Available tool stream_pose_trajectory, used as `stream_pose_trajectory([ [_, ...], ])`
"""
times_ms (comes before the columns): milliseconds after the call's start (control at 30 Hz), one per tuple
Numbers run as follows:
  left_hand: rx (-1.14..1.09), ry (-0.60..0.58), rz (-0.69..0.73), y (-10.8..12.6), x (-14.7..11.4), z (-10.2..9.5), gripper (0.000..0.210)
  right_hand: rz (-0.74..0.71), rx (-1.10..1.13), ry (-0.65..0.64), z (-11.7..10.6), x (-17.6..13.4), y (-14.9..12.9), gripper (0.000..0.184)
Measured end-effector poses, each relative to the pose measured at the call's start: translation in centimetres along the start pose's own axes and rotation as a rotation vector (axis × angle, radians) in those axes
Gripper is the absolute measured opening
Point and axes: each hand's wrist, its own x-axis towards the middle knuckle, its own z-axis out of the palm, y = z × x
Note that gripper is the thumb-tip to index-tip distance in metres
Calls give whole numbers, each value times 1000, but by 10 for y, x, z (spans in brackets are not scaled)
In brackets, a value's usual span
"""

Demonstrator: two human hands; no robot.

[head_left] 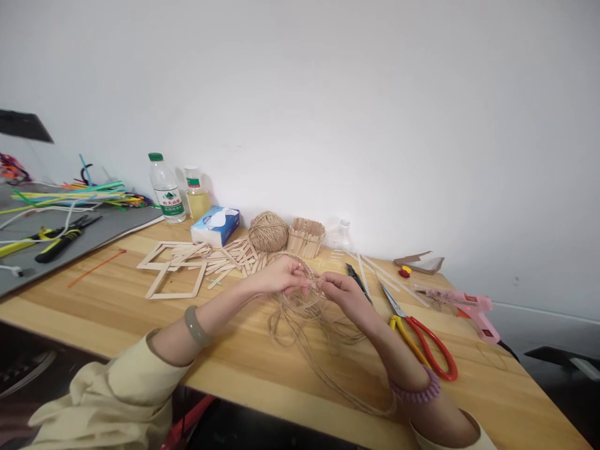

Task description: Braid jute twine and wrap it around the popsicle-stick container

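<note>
Near the middle of the wooden table, my left hand [287, 275] and my right hand [341, 292] meet with fingertips pinched on jute twine [304, 340]. A braided-looking stretch of the twine curves over the left hand's far side. Loose strands hang below both hands and lie in loops on the table, one long loop reaching the front edge. Behind the hands sit a ball of twine [269, 232] and a small basket of wooden sticks [306, 237]. The exact grip of the fingertips is partly hidden.
Scissors [417, 337] and a pink glue gun [469, 306] lie to the right, with a black cutter [359, 282] nearer. Popsicle sticks [239, 256], stick frames [175, 279], a tissue pack [215, 225] and a water bottle [167, 190] are left. Pliers [65, 240] rest on a grey mat.
</note>
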Motion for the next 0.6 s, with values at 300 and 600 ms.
stream_pose_trajectory([
  [300, 19, -34, -12, -3, 3, 3, 28, 37, -9, 13, -2, 2, -1, 21],
  [600, -141, 129, -21, -7, 8, 20, 38, 37, 26, 84, 5, 5, 8, 22],
])
